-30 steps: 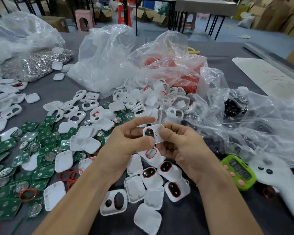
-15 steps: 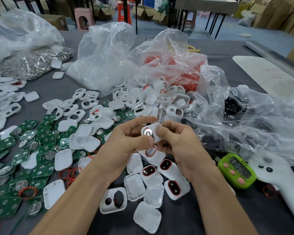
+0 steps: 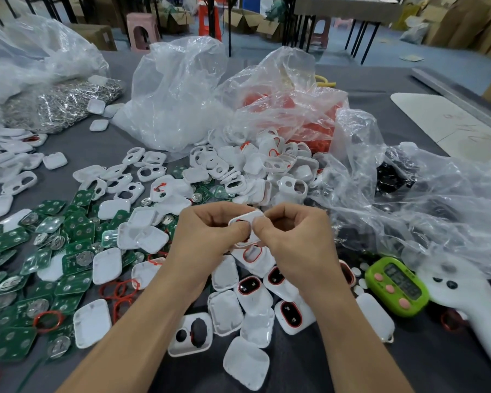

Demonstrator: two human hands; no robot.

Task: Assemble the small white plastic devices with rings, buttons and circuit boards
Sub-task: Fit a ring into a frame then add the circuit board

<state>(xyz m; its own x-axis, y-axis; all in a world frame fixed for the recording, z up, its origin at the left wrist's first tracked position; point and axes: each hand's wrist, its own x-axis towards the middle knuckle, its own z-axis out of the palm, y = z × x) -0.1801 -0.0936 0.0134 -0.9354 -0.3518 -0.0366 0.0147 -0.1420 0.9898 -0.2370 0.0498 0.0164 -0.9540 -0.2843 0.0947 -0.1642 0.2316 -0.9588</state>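
Observation:
A small white device shell point(image 3: 245, 221) is held above the table's middle between both hands. My left hand point(image 3: 210, 236) grips its left side with the thumb pressed on top. My right hand point(image 3: 292, 236) grips its right side, thumb also on top. The thumbs hide most of the shell's face; a bit of red shows under it. Green circuit boards point(image 3: 40, 265) with metal discs lie spread at the left. Loose red rings point(image 3: 119, 290) lie among them. White shells with red-ringed black buttons point(image 3: 253, 287) lie just below my hands.
Clear plastic bags point(image 3: 182, 95) of parts stand behind the pile, one with red parts point(image 3: 301, 109). A bag of silver metal pieces point(image 3: 60, 106) is at the far left. A green timer point(image 3: 394, 285) and a white handheld tool point(image 3: 471, 307) lie at the right.
Both hands have curled tighter over the shell and the thumbs now press together on its top. The shell has turned; its metal disc side no longer shows.

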